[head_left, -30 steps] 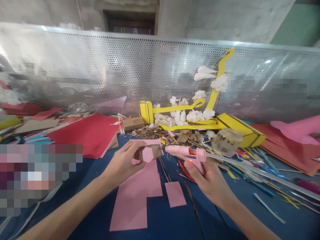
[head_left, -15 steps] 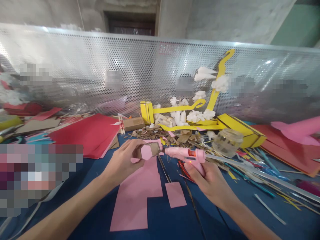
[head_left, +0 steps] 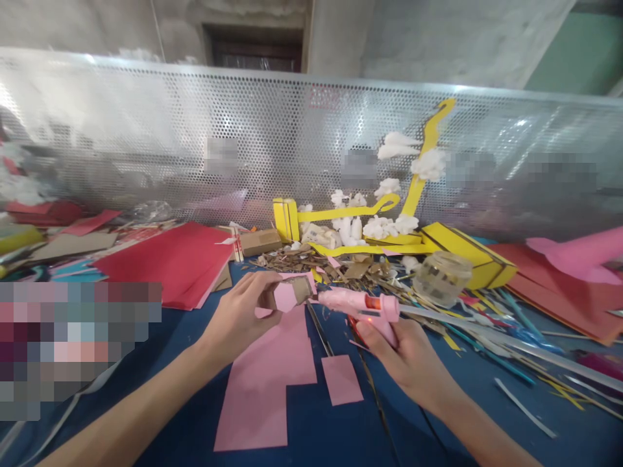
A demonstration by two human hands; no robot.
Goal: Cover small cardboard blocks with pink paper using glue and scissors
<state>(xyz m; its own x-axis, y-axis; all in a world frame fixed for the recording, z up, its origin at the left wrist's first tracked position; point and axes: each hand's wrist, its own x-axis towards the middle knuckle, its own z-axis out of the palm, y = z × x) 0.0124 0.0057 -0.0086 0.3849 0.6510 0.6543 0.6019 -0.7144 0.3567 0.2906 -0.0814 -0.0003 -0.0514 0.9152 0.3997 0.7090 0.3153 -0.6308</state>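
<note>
In my left hand [head_left: 246,308] is a small cardboard piece [head_left: 302,290] with a pink hexagonal face turned towards me; fingers and thumb grip its left side. My right hand [head_left: 409,350] is wrapped round the handle of a pink hot glue gun [head_left: 355,303], its small light glowing. The gun's nozzle points left, at or very close to the right edge of the cardboard piece; whether they touch I cannot tell. A long clear glue stick [head_left: 467,319] runs out of the gun's back. Beneath the hands lie a large cut pink sheet [head_left: 265,389] and a small pink rectangle [head_left: 342,379].
Cardboard scraps [head_left: 341,264] are heaped behind the hands. Yellow box shapes [head_left: 467,253] with cotton tufts stand against a perforated metal screen [head_left: 272,136]. Red sheets [head_left: 170,263] lie at left. A clear jar [head_left: 442,277] and loose strips and sticks cover the right side.
The glue gun has shifted very slightly left against the cardboard piece. Both grips look the same.
</note>
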